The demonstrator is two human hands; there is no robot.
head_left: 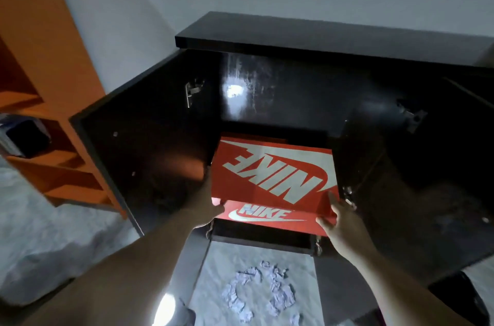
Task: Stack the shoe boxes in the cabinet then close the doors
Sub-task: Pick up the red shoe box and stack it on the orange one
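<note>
Orange shelving [40, 117] stands at the far left, a dark object on one of its shelves, with pale floor [53, 232] below. Next comes the cabinet's left door [139, 149], swung wide open. The left hand [207, 206] grips the near left corner of the red shoe box [272, 173], thumb on the front face and fingers along the side. The box sits in the open front of the dark cabinet [294, 39], its long axis running front to back, one short end toward the person and the lid logo upside down from this view. The right hand [338, 221] holds the near right corner, fingers curled over its edge. Beyond it the right door [417, 178] hangs open. A crumpled white heap [263, 291] lies on the floor below the cabinet.
</note>
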